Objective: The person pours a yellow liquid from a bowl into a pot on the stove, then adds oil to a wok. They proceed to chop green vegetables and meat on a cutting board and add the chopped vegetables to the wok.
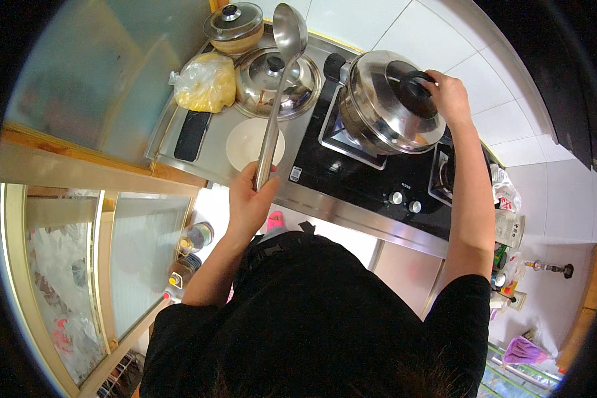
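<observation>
My left hand (pixel 251 201) grips the handle of a long steel ladle (pixel 276 109), its bowl pointing up and away from me. Below the ladle, a white bowl (pixel 241 144) sits on the steel counter. With my right hand (pixel 447 97) I hold the black knob (pixel 417 85) of a domed lid (pixel 375 79). The lid covers a steel pot (pixel 355 119) on the left burner of a black gas hob (pixel 338 171). What the pot contains is hidden.
Left of the hob lie a second domed lid (pixel 258 79), a plastic bag with yellow contents (pixel 204 84) and a black phone (pixel 193 135). A lidded casserole (pixel 236 37) stands in the back corner. Large bottles (pixel 196 238) stand on the floor at left.
</observation>
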